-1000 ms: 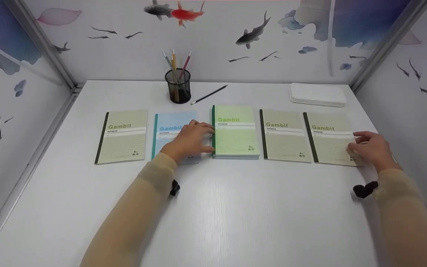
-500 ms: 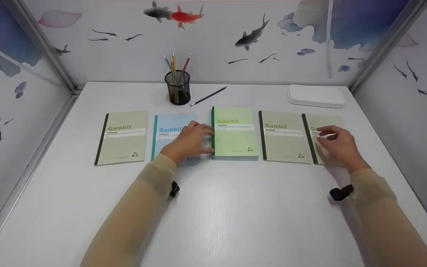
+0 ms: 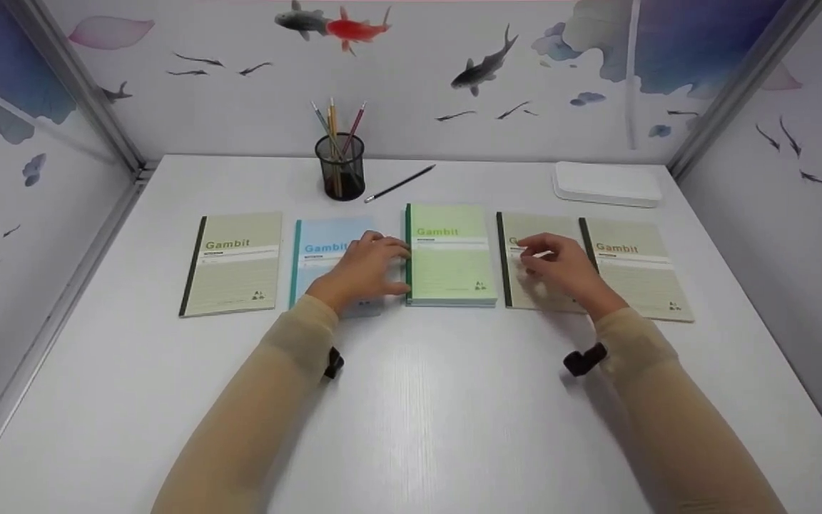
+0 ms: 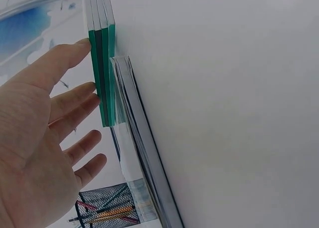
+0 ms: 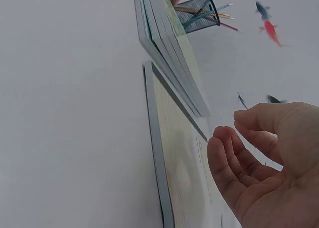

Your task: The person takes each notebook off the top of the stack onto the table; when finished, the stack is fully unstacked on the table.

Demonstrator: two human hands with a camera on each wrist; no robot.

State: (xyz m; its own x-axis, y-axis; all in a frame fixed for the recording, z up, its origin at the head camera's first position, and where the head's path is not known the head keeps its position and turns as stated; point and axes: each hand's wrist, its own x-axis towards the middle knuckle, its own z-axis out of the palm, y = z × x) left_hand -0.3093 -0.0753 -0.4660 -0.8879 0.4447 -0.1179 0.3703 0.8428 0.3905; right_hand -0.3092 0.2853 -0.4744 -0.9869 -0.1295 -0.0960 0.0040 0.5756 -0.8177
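Five "Gambit" notebooks lie in a row on the white table (image 3: 411, 400). My left hand (image 3: 364, 270) rests flat on the blue notebook (image 3: 315, 250), its straight fingertips against the spine of the green notebook stack (image 3: 450, 257). In the left wrist view the left hand (image 4: 45, 138) is spread beside the green stack (image 4: 102, 73) and the blue notebook (image 4: 134, 138). My right hand (image 3: 561, 270) is over the fourth, olive notebook (image 3: 525, 293), fingers loosely curled and holding nothing. The right wrist view shows the right hand (image 5: 259, 173) just above that olive notebook (image 5: 182, 163).
An olive notebook (image 3: 231, 263) lies far left and another (image 3: 638, 270) far right. A mesh pencil cup (image 3: 341, 168), a loose pencil (image 3: 400, 183) and a white lidded box (image 3: 607, 183) sit at the back. Partition walls close three sides.
My right hand has moved left from the far right notebook's right edge to above the fourth notebook. The left hand has stayed where it was.
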